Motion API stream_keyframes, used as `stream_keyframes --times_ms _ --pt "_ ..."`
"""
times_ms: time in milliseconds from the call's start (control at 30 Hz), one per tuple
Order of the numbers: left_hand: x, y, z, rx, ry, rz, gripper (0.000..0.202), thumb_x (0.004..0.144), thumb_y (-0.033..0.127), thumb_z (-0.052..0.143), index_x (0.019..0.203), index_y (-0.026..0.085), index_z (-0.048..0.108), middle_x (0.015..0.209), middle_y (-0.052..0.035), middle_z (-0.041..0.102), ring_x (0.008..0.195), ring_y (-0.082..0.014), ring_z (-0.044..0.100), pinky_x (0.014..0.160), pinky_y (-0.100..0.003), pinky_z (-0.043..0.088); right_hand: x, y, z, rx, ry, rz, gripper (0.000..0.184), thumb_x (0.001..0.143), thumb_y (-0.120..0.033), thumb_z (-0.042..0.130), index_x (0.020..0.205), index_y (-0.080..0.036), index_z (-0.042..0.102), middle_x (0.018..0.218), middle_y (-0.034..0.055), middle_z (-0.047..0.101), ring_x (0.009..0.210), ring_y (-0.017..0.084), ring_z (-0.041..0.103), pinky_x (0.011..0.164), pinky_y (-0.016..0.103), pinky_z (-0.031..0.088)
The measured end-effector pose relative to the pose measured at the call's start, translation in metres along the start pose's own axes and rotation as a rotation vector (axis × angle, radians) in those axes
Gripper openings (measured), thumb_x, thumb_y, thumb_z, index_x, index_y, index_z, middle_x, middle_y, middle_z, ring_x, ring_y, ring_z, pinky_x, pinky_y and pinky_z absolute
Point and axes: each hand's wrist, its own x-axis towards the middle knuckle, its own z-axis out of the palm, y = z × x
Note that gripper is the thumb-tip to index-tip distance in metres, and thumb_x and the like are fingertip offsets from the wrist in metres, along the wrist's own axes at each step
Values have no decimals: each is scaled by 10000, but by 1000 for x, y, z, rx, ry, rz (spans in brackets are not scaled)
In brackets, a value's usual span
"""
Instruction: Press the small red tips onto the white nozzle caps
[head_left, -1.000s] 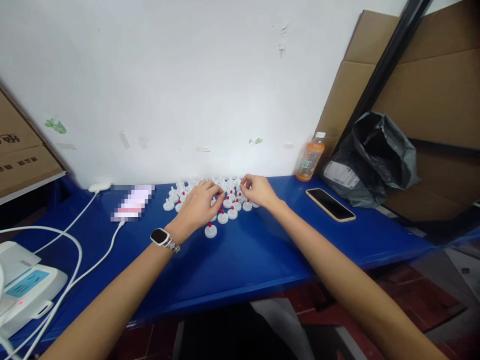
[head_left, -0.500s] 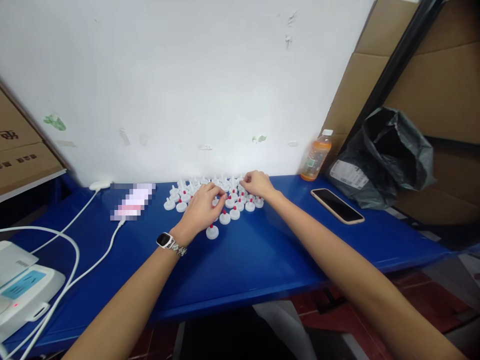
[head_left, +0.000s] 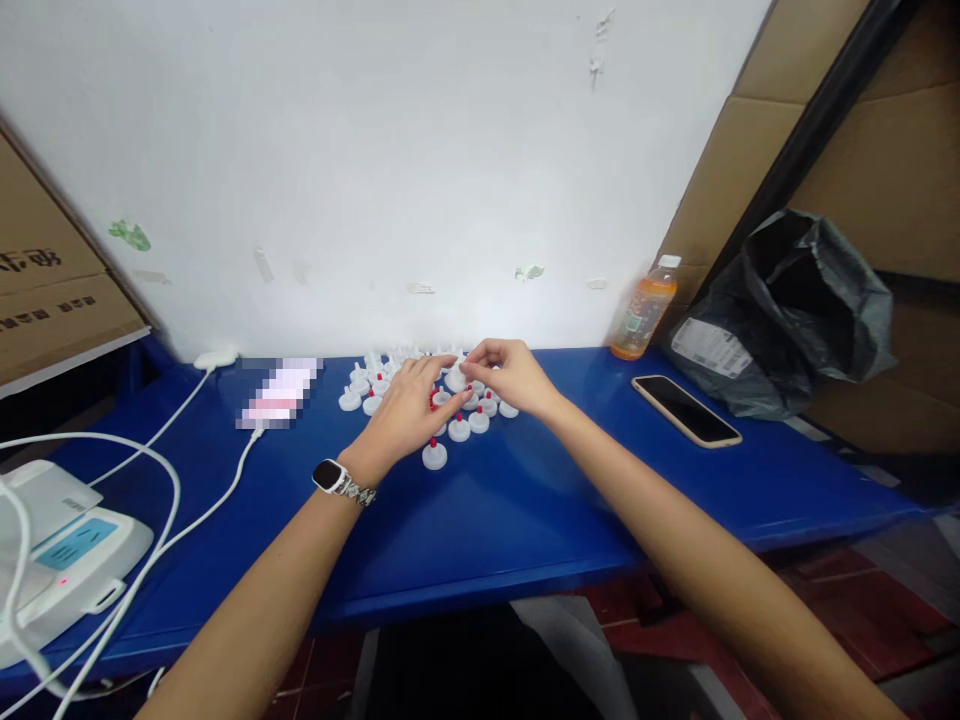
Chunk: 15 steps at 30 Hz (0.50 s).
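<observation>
Several small white caps with red tips (head_left: 458, 427) stand in a cluster on the blue table (head_left: 525, 500) near the white wall. My left hand (head_left: 405, 410), with a watch on its wrist, reaches over the cluster, fingers curled around a red-tipped piece. My right hand (head_left: 504, 372) hovers just beyond it, thumb and forefinger pinched on a white cap (head_left: 454, 378) lifted above the others. The two hands nearly touch at their fingertips. One cap (head_left: 434, 455) stands apart nearest to me.
An orange drink bottle (head_left: 643, 312) and a black bag (head_left: 795, 310) stand at the back right, a phone (head_left: 685, 410) lies before them. A second phone (head_left: 277, 392) with a white cable, and a white device (head_left: 60, 560), lie at the left. Cardboard boxes flank both sides.
My right hand has lifted from the cluster with a white cap and moved left toward my left hand, whose fingers have come up to meet it. The view shifted slightly.
</observation>
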Motion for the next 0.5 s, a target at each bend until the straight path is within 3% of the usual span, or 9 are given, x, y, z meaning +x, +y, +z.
stream_keyframes --times_ms 133,200,300,400,500 --pt "-8 -9 -6 -3 -118 -40 352 991 475 452 1145 204 618 1008 -80 679 981 -262 590 888 -426 478 -5 -6 10 22 -69 -18 208 846 -356 627 810 -165 701 733 30 732 666 150 635 644 260 470" --pt "-15 -14 -9 -14 -104 -59 370 996 480 436 1154 194 609 1054 -92 672 1019 -264 587 914 -431 473 -5 -3 9 -135 -79 -27 197 856 -316 604 804 -168 723 741 27 736 685 152 628 690 273 458" --pt "-23 -18 -14 -27 -77 -89 376 1000 477 423 1166 190 599 1112 -100 659 1066 -260 579 937 -426 468 -4 -1 9 -462 -207 -34 129 813 -251 649 774 -196 758 733 7 735 716 156 623 828 321 411" --pt "-26 -19 -17 -37 -86 -108 378 1002 485 419 1142 186 604 1084 -92 662 1041 -253 576 921 -413 470 1 -4 14 -708 -344 -54 105 796 -274 691 753 -226 772 724 9 733 791 192 639 952 398 319" --pt "-25 -18 -16 -42 -102 -108 374 1006 484 408 1111 186 608 1061 -87 666 1029 -251 573 925 -414 464 8 -8 25 -849 -401 -71 107 788 -303 716 751 -220 772 733 43 735 874 244 647 968 428 280"
